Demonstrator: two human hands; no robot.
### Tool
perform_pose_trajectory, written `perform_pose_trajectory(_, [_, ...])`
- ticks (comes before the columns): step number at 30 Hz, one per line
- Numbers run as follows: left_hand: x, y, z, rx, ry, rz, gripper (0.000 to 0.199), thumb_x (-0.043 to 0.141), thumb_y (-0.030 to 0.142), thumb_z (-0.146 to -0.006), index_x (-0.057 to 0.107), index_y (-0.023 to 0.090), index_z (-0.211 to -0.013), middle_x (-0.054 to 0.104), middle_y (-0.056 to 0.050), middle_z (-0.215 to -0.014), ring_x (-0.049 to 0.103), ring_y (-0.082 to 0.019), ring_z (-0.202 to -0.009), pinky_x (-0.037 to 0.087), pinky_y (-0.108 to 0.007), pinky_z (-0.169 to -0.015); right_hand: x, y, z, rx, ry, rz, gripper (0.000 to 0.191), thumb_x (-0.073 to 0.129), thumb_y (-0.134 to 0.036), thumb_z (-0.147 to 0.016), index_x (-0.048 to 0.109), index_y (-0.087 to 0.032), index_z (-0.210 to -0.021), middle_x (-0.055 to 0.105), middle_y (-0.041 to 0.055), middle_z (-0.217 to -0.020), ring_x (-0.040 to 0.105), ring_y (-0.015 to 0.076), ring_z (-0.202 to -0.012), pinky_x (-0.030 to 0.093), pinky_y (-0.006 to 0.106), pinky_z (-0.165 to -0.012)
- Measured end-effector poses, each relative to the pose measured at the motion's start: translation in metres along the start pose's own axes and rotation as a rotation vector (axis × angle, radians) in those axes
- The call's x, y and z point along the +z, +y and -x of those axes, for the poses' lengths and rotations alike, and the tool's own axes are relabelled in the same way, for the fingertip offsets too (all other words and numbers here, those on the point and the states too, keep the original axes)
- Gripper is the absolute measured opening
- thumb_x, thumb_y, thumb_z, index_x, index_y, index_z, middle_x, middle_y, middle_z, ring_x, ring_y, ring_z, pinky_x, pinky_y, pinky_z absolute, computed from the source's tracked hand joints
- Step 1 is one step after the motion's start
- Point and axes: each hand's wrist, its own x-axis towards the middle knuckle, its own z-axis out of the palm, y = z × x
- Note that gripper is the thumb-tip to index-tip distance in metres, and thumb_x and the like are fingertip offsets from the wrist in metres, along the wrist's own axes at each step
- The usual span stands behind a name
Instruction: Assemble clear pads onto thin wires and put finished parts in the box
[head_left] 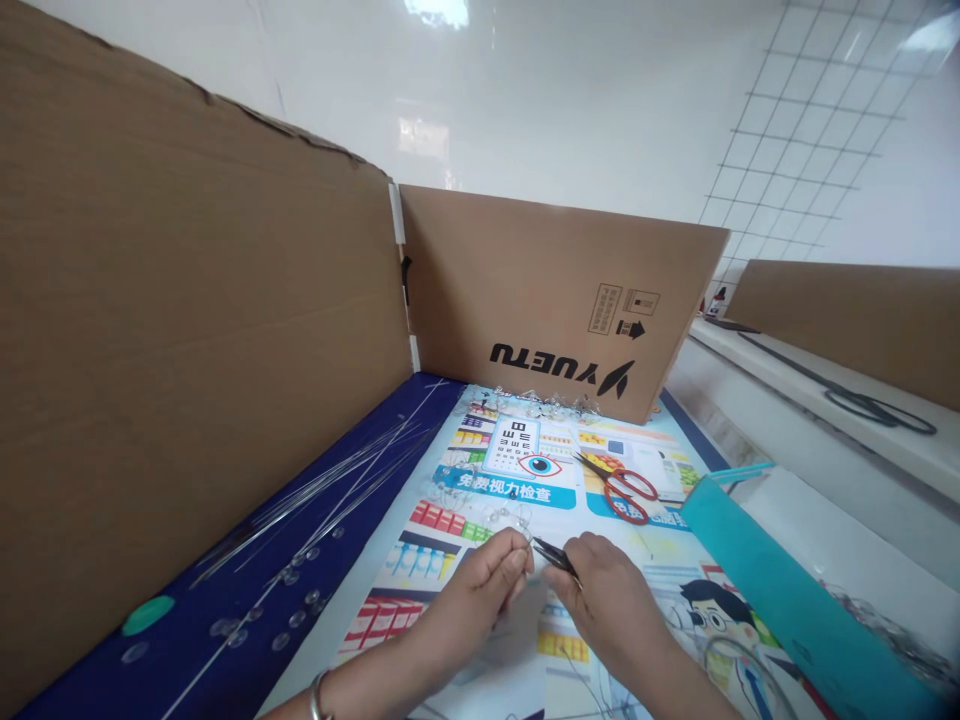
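Observation:
My left hand (491,572), with a bangle at its wrist, pinches a thin looped wire piece (506,517) that seems to carry clear round bits. Black-jawed pliers (553,556) are gripped in my right hand (611,590), their tips close to the left fingertips and the wire. Whether the jaws touch the wire I cannot tell. Beyond my right hand lie red-handled scissors (628,490) on the printed sheet (517,600).
Cardboard panels (187,300) (525,290) stand left and behind. On the blue surface lie straight thin wires (322,490), clear discs (291,577) and a green oval (148,615). More wire pieces (540,403) rest by the back panel. A teal-sided box (787,570) holding wire bits stands right.

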Motion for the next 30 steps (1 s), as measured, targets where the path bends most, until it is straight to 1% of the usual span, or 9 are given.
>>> perform_pose_trajectory(5, [0.002,-0.003,0.0,-0.029,-0.033,0.074,0.028,0.041,0.045,-0.087,0.045,0.019,-0.077,0.034,0.008,-0.05,0.025,-0.008,-0.046,0.019,-0.019,-0.044,0.003,-0.001,0.001,-0.013,0.032,-0.027,0.023,0.041,-0.037,-0.09,0.051,-0.019,-0.078,0.057,0.0049,-0.079,0.053,0.0196,-0.072,0.036,0.028,-0.062])
perform_pose_trajectory(9, [0.002,-0.007,-0.001,-0.057,-0.057,0.095,0.029,0.041,0.047,-0.086,0.043,0.02,-0.077,0.031,0.009,-0.049,0.022,-0.008,-0.044,0.018,-0.019,-0.043,0.004,-0.001,0.0,-0.023,0.022,-0.028,0.025,0.041,-0.038,-0.09,0.051,-0.019,-0.077,0.058,0.004,-0.076,0.054,0.0192,-0.069,0.035,0.027,-0.059])
perform_pose_trajectory(13, [-0.001,0.0,0.0,-0.076,-0.07,0.083,0.03,0.045,0.047,-0.084,0.042,0.019,-0.074,0.029,0.008,-0.055,0.02,-0.007,-0.047,0.015,-0.02,-0.042,0.007,0.003,0.001,-0.052,0.059,-0.001,0.032,0.039,-0.043,-0.09,0.052,-0.019,-0.074,0.058,0.0028,-0.07,0.053,0.0184,-0.063,0.032,0.027,-0.056])
perform_pose_trajectory(17, [-0.005,0.01,0.001,-0.131,-0.133,0.111,0.027,0.046,0.044,-0.084,0.041,0.019,-0.074,0.029,0.008,-0.055,0.018,-0.007,-0.045,0.013,-0.02,-0.042,0.008,0.009,0.002,-0.123,0.142,0.071,0.04,0.034,-0.049,-0.09,0.053,-0.018,-0.071,0.057,0.0039,-0.068,0.052,0.0187,-0.062,0.03,0.028,-0.057])
perform_pose_trajectory(19, [-0.007,0.013,0.001,-0.151,-0.162,0.104,0.026,0.045,0.043,-0.085,0.042,0.019,-0.075,0.028,0.008,-0.054,0.017,-0.007,-0.045,0.012,-0.021,-0.042,0.006,0.012,0.003,-0.163,0.155,0.106,0.042,0.033,-0.049,-0.09,0.054,-0.018,-0.071,0.057,0.0042,-0.066,0.052,0.0187,-0.062,0.029,0.028,-0.057])
perform_pose_trajectory(23, [-0.013,0.018,0.001,-0.114,-0.206,-0.001,0.028,0.046,0.043,-0.085,0.042,0.018,-0.072,0.031,0.007,-0.058,0.021,-0.008,-0.049,0.014,-0.021,-0.044,-0.004,0.016,0.002,-0.219,0.072,0.106,0.042,0.036,-0.05,-0.09,0.055,-0.017,-0.072,0.059,0.0034,-0.065,0.053,0.0165,-0.058,0.027,0.027,-0.054])
perform_pose_trajectory(26, [-0.015,0.018,0.0,-0.044,-0.218,-0.084,0.03,0.045,0.043,-0.085,0.044,0.017,-0.071,0.033,0.005,-0.061,0.026,-0.008,-0.054,0.019,-0.021,-0.048,-0.009,0.016,0.001,-0.207,-0.018,0.049,0.04,0.038,-0.049,-0.089,0.054,-0.018,-0.071,0.061,0.0017,-0.065,0.054,0.0145,-0.059,0.028,0.025,-0.053])
perform_pose_trajectory(28, [-0.015,0.016,0.0,-0.027,-0.206,-0.052,0.03,0.045,0.043,-0.086,0.044,0.017,-0.072,0.033,0.005,-0.061,0.026,-0.009,-0.055,0.02,-0.021,-0.049,-0.009,0.015,0.0,-0.182,-0.041,0.014,0.036,0.04,-0.046,-0.089,0.054,-0.019,-0.071,0.061,0.0008,-0.067,0.054,0.014,-0.06,0.029,0.024,-0.053])
perform_pose_trajectory(30, [-0.012,0.014,0.001,-0.066,-0.206,0.045,0.028,0.044,0.043,-0.087,0.044,0.018,-0.074,0.03,0.007,-0.058,0.023,-0.008,-0.051,0.018,-0.021,-0.047,-0.008,0.013,0.0,-0.148,-0.029,-0.004,0.03,0.044,-0.042,-0.089,0.053,-0.019,-0.073,0.06,0.0008,-0.07,0.054,0.0142,-0.063,0.03,0.024,-0.054])
